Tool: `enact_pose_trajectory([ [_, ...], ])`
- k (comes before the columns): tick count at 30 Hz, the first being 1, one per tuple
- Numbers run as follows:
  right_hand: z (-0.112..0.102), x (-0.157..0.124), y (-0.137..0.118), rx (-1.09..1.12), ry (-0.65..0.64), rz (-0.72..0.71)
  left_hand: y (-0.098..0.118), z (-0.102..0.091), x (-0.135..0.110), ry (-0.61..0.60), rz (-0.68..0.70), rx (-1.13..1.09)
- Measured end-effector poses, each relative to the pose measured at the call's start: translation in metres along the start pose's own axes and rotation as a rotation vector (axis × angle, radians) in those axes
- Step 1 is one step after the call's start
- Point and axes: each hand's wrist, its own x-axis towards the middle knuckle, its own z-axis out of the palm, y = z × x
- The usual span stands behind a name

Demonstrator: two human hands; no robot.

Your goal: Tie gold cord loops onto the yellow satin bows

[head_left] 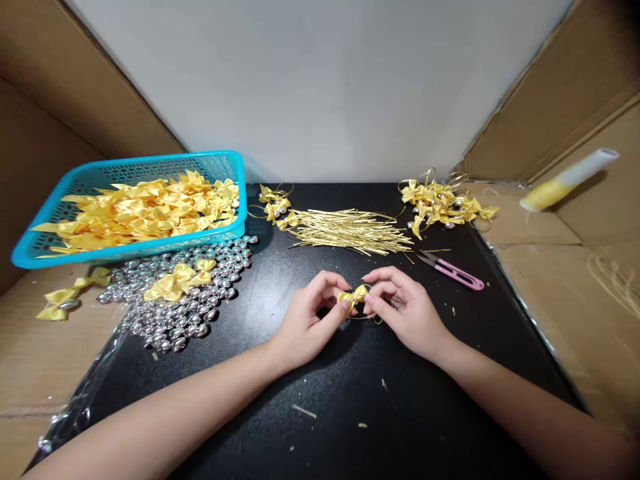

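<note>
Yellow bow (355,295), satiny ribbon, is in both hands above the middle of the black table (260,427); left hand (315,317) pinches its left side between thumb and fingers, right hand (406,310) has thumb and fingertips closed on its right end, hands near each other but apart. Thin gold cord (361,318) loops just below the bow. Teal basket (242,175), plastic, lattice-holed walls, sits at table's far left corner, heaped with pointed-tail ribbon bows (160,210). Silver beads (175,327), glossy, oval, spread in front of it along the left edge; loose bows (173,283) lie on them, a few more (59,300) past the left edge on cardboard. Gold strips (350,230), metallic, straight, loosely bundled, lie toward the far edge at center; small bow cluster (277,205) with cord loops touches their left end. Bigger finished-looking cluster (440,203), bows plus beads and cords, at far right corner. Pink snips (460,275), metal blades pointing left, near the right edge. Pale scraps (304,411) dot the near part. Beyond the right edge: white-and-yellow tube (570,180), smooth, tilted, at the cardboard panels (565,87); blurred stringy bundle (617,280), material can't tell. Plain pale wall (320,87) behind far edge.
</note>
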Motion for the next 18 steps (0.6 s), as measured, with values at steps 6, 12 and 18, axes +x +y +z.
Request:
enact_pose_trajectory([
  [6, -0.0053, 0.0038, -0.0038, 0.174, -0.049, 0.100, -0.0036, 0.0004, 0.0010, 0.022, -0.016, 0.009],
  [12, -0.0090, 0.0085, -0.0019, 0.293, -0.019, 0.174, -0.0040, 0.0003, 0.0021, 0.088, -0.006, -0.033],
  [18, -0.0081, 0.0072, -0.0022, 0.259, -0.035, 0.151, -0.0045, -0.0002, 0.0024, 0.063, -0.008, -0.054],
])
